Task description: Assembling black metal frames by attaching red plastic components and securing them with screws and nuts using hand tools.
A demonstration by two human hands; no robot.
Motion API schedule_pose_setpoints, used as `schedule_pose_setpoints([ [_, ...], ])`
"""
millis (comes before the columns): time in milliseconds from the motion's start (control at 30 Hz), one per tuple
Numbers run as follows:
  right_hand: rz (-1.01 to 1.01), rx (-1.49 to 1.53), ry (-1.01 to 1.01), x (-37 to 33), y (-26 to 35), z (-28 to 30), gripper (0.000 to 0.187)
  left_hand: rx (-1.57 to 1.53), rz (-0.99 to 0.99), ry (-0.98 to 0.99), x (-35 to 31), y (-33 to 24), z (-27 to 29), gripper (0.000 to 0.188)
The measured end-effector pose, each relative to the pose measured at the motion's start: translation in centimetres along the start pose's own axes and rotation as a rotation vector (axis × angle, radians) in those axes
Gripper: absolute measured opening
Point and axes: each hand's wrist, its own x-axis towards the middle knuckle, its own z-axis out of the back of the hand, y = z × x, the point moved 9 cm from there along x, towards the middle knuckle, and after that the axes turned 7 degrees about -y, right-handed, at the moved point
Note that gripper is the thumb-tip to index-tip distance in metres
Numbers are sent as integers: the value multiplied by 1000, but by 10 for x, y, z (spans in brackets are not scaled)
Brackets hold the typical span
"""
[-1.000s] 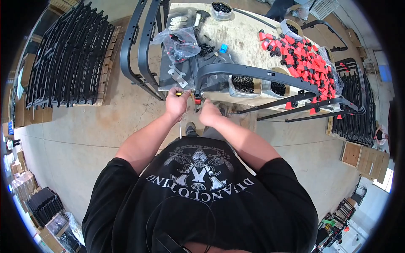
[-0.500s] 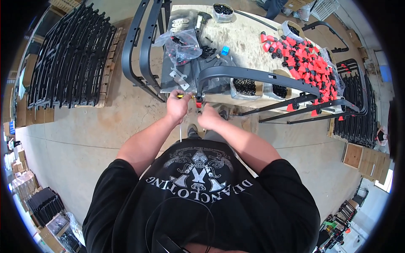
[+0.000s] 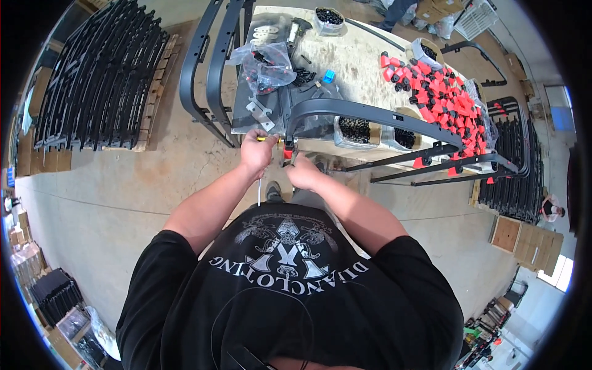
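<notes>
My left hand (image 3: 255, 153) is closed round a yellow-handled tool (image 3: 263, 139), which looks like a screwdriver. Below that hand a thin pale rod (image 3: 259, 192) sticks out towards my body; I cannot tell whether it belongs to the same tool. Between my hands, a red plastic fitting (image 3: 288, 154) sits at the near end of a black bent tube frame (image 3: 370, 111), which rests across the table's front edge. My right hand (image 3: 302, 172) is curled closed just below and right of the fitting. Its fingertips are partly hidden, and what they hold cannot be made out.
The worktable (image 3: 364, 55) bears a heap of red and black fittings (image 3: 447, 98), boxes of small black parts (image 3: 354, 129), a plastic bag (image 3: 268, 68), a hammer (image 3: 297, 29) and metal brackets (image 3: 261, 113). Black frames (image 3: 214, 92) lean at its left; stacked frames (image 3: 98, 80) stand on a pallet.
The view has shifted slightly. My right hand has come a little closer to the red fitting, while my left hand keeps its grip on the yellow-handled tool.
</notes>
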Motion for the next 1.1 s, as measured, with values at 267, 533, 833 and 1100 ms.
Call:
schedule_pose_setpoints([
  [267,-42,235,33,-20,-8,-7,56,-7,28,-11,-18,-3,11,67],
  [533,-61,87,-15,-16,-6,3,58,480,-56,-16,-26,57,18,23],
  [833,-155,179,13,-21,-9,2,61,560,-182,-63,-16,50,18,25],
  [1100,-323,922,-302,-17,-68,8,23,40,30,114,-24,15,13,28],
])
